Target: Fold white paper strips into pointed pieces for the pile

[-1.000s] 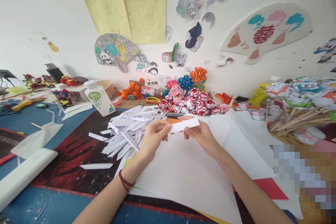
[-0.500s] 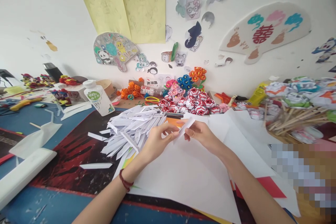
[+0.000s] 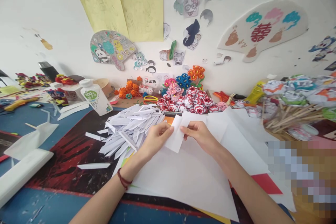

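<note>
A small piece of white paper (image 3: 175,139) with a crease along it is held up between my two hands. My left hand (image 3: 158,138) pinches its left side between thumb and fingers. On the other side, my right hand (image 3: 197,133) grips the right edge, thumb in front. Below them lies a large white sheet (image 3: 189,178) on a stack of papers. A heap of folded white paper strips (image 3: 131,126) rests just left of my left hand, and one loose strip (image 3: 93,165) lies apart on the dark mat.
A white bottle (image 3: 96,97) stands behind the heap on the left. Red and white paper flowers (image 3: 195,100) fill a box at the back. Wooden sticks (image 3: 294,117) and wrapped flowers lie at right. A long white object (image 3: 26,175) sits at the left edge.
The paper in my hands was a narrow folded strip; now it is opened out wider, with a crease showing. My hands stay at about the same place. The view has shifted slightly.
</note>
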Demonstrator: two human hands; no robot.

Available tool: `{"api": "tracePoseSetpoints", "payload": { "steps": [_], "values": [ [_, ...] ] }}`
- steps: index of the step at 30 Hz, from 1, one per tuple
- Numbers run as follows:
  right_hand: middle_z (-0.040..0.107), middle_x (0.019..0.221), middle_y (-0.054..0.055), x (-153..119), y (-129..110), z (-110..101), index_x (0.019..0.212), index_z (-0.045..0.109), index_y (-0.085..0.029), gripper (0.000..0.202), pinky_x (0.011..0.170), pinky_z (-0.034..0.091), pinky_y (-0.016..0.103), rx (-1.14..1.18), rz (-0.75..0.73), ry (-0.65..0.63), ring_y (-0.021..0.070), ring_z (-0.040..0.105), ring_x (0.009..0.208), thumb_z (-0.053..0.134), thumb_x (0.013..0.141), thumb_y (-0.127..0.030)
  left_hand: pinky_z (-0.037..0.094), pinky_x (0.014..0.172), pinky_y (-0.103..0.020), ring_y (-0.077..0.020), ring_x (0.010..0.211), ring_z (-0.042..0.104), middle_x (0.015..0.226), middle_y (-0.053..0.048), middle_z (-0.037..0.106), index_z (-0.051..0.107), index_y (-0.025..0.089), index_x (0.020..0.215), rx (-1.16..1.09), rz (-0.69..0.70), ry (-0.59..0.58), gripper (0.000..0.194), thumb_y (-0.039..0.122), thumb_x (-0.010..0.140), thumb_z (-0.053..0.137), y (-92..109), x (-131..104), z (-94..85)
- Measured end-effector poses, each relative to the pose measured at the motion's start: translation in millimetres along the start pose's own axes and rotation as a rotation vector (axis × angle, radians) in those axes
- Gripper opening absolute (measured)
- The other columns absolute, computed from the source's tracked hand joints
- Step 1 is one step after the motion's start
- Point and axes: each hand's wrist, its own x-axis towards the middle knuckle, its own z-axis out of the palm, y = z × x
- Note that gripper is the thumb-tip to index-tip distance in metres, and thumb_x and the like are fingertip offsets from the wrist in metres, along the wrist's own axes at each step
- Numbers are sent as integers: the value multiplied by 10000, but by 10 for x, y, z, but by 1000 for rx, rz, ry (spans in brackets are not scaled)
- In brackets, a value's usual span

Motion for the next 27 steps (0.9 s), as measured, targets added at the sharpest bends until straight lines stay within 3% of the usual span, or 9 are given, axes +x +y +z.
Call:
{"api": "tracePoseSetpoints", "payload": {
  "steps": [4,8,13,16,21,24,27],
  "values": [
    [702,796,78,-3,26,44,881,717,-111,337,602,493,277,-53,56,-59,157,611,650,675,768,-426,406,601,-238,-129,652,561,756,-12,667,637,178,855,213,116,206,188,342,863,544,30,-20,2],
    [721,939,84,-21,45,148,995,709,-151,354,731,528,344,-49,35,-16,227,668,833,657,782,-428,438,613,-236,-122,633,580,752,-11,685,643,184,846,270,151,305,160,290,875,528,69,-64,25],
    [724,917,87,-38,80,232,1005,706,-143,376,678,540,338,-28,-6,5,227,672,782,664,777,-439,443,632,-232,-117,644,589,776,-10,685,637,199,921,543,329,459,120,237,883,530,34,-113,62],
    [715,936,77,-48,85,251,1043,681,-153,371,714,532,328,28,-23,54,216,668,806,640,803,-434,446,686,-247,-133,714,621,832,-29,701,630,197,965,722,533,468,138,200,901,509,-37,-129,35],
    [695,905,68,-61,78,261,1010,660,-154,341,693,514,309,2,-46,102,226,655,821,616,820,-434,439,705,-282,-166,823,652,1041,-57,708,611,192,1110,953,811,372,261,109,879,524,-105,-135,-58],
    [658,794,36,-62,67,252,872,655,-151,273,623,469,264,-163,-118,189,195,618,747,599,832,-415,446,723,-282,-166,853,653,1028,-40,715,639,213,1078,845,786,360,234,137,876,550,-54,-120,-66],
    [594,691,2,-72,30,244,790,642,-156,242,566,403,234,-349,-176,239,153,551,658,581,841,-385,465,733,-273,-161,819,642,910,-35,723,684,207,931,484,565,367,123,237,874,579,32,-88,-53]
  ]
}}
